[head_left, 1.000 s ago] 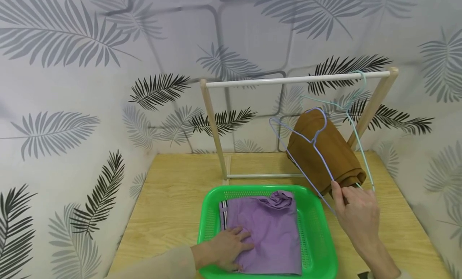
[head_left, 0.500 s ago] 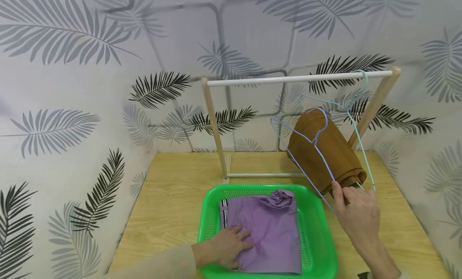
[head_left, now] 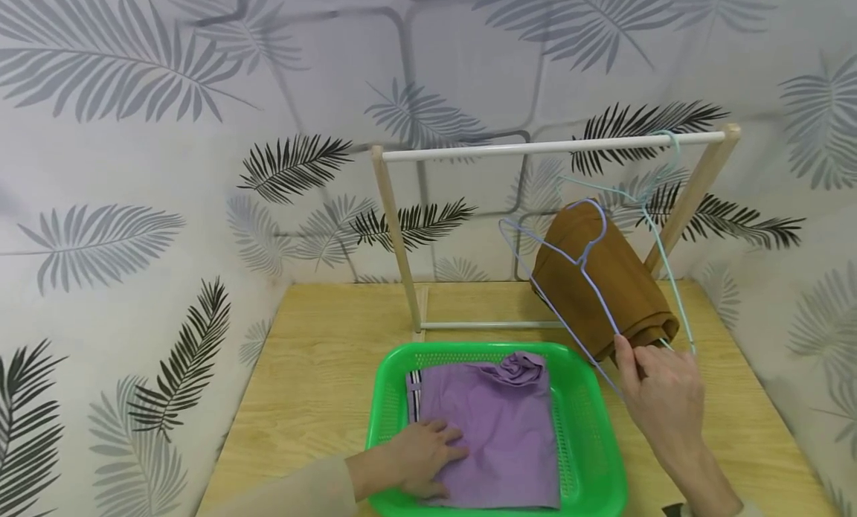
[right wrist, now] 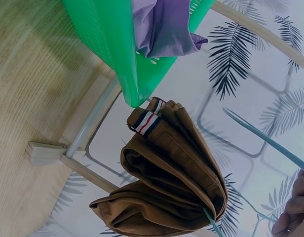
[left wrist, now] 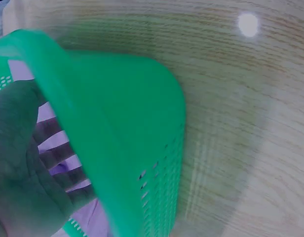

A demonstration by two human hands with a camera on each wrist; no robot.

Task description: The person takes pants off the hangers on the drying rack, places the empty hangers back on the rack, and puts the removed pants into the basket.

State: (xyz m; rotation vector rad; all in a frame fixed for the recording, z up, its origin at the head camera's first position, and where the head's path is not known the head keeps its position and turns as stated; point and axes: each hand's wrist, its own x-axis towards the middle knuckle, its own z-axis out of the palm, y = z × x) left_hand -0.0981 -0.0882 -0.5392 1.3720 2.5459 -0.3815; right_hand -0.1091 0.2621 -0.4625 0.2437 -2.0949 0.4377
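Movement since the earlier frame is slight: the left hand [head_left: 422,457] has drawn a little toward the left, while the right hand and what it holds show no clear shift. The left hand rests, fingers extended and apart, on the folded purple cloth garment [head_left: 495,435], which lies inside the bright green perforated plastic basket [head_left: 462,347]. The right hand [head_left: 666,398] is clamped on one sloping side of the thin lavender-blue hanger [head_left: 581,262], its hook uppermost. Behind, the folded brown cloth garment [head_left: 626,286] hangs over the pale mint-green hanger [head_left: 646,201], hooked on the round white rail [head_left: 535,149]. Whether the lavender-blue hanger touches the brown garment cannot be told.

Assessment of handling: the left palm should press lightly and evenly, so that the layers and the striped strip at the left edge stay aligned. The bunched far-right corner warrants smoothing before any lift. The right grip, being off-centre, likely lets the hanger tip; a firm pinch nearer the neck would steady it. Recommended: hold it clear of the mint-green hanger, since the two could snag.
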